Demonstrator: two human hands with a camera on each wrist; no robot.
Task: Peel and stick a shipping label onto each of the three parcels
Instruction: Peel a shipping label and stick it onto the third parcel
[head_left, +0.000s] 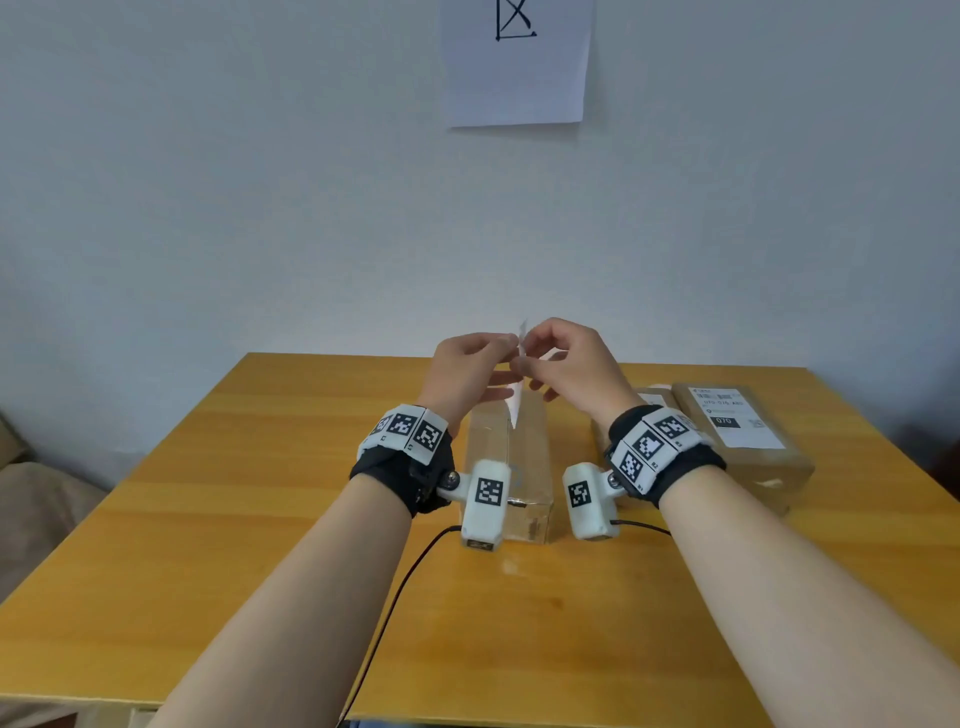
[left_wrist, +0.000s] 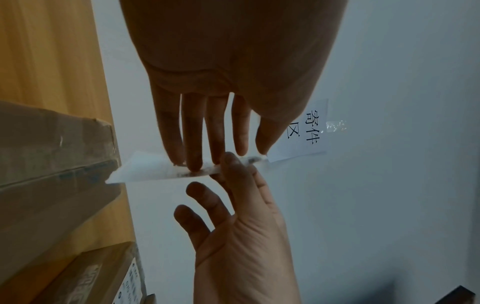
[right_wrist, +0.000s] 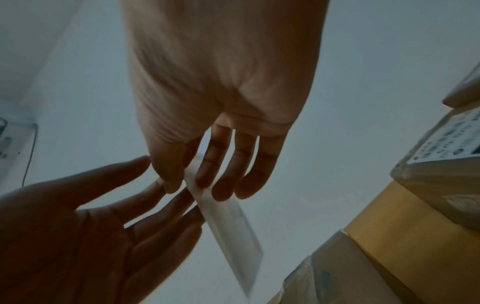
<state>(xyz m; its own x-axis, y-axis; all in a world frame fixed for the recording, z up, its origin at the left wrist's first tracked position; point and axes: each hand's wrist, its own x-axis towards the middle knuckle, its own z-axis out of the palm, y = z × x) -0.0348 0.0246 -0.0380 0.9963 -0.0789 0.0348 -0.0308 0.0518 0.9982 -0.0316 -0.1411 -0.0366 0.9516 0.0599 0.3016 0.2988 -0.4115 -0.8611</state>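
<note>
While my left hand (head_left: 470, 366) and right hand (head_left: 569, 364) both pinch the thin white paper shipping label (head_left: 518, 400), it hangs edge-on, long axis vertical, directly above the unlabelled long brown cardboard parcel (head_left: 511, 457). Farther right on the wooden surface (head_left: 260, 467), two brown cardboard parcels (head_left: 743, 431) carry labels.

Both forearms raised, left hand (head_left: 470, 371) and right hand (head_left: 571, 364) close together, fingers (left_wrist: 193, 144) in a pinch.
</note>
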